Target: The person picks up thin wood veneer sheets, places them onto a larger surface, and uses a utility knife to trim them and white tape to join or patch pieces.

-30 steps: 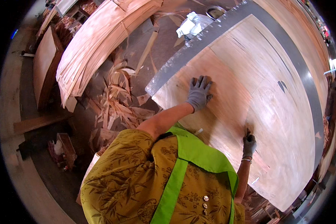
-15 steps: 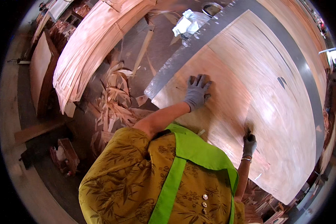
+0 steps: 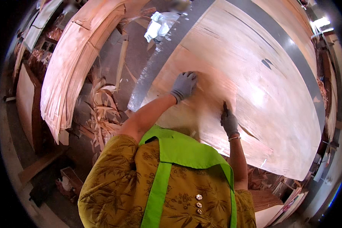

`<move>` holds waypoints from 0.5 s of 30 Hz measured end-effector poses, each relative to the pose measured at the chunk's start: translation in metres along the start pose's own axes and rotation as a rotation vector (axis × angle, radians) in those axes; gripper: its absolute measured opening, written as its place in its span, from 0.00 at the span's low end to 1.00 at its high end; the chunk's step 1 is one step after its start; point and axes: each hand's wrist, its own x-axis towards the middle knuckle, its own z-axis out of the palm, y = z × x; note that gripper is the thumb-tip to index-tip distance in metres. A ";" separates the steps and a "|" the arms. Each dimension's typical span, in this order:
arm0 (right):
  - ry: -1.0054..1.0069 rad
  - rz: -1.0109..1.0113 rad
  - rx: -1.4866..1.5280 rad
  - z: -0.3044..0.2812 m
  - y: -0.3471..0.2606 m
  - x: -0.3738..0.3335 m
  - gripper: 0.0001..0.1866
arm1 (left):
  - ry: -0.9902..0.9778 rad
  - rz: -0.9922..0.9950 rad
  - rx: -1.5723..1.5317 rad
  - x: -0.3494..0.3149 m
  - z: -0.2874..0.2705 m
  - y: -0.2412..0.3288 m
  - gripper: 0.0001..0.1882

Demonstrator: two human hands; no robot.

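Observation:
Before me lies a large, pale wood veneer sheet (image 3: 277, 102), with a more orange piece of veneer (image 3: 212, 81) over its left part. My left hand (image 3: 184, 86), in a grey glove, rests on this piece with fingers slightly bent and nothing visible in them. Closed around a dark, slim knife (image 3: 225, 106), my gloved right hand (image 3: 229, 122) is at the orange piece's right side. The tool's tip points away from me; its exact blade is hard to make out. A dark, narrow slit (image 3: 249, 132) shows in the veneer right of that hand.
Beneath the veneer is a grey table (image 3: 155, 62). A thick stack of veneer sheets (image 3: 70, 68) stands to the left, with curled wood scraps (image 3: 102, 110) beside it. A crumpled white plastic bag (image 3: 158, 26) lies at the far side. More scraps lie near my right side.
Both hands have shifted left in view as the whole view moved. My left fingers are less spread. The orange piece looks blurred near its lower middle, and a dark slit now shows beside my right hand.

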 end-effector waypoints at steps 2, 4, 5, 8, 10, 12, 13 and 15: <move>0.019 -0.058 -0.167 -0.005 -0.018 0.013 0.22 | 0.106 -0.137 0.030 0.020 -0.009 -0.033 0.13; 0.016 -0.114 -0.243 -0.013 -0.045 0.025 0.22 | 0.240 -0.185 0.087 0.035 -0.022 -0.066 0.11; 0.013 -0.148 -0.239 -0.013 -0.064 0.040 0.22 | 0.252 -0.226 0.114 0.037 -0.022 -0.079 0.11; 0.045 -0.210 -0.225 0.007 -0.111 0.098 0.15 | 0.303 -0.290 0.150 0.049 -0.017 -0.098 0.11; -0.017 -0.150 -0.293 0.024 -0.145 0.145 0.13 | 0.353 -0.285 0.150 0.047 -0.014 -0.097 0.12; -0.031 -0.194 -0.333 0.038 -0.180 0.186 0.13 | 0.270 -0.250 0.182 0.046 -0.015 -0.099 0.14; 0.002 -0.253 -0.342 0.044 -0.190 0.206 0.13 | 0.228 -0.223 0.194 0.048 -0.016 -0.099 0.17; 0.008 -0.314 -0.360 0.054 -0.213 0.233 0.12 | 0.256 -0.179 0.195 0.048 -0.017 -0.100 0.19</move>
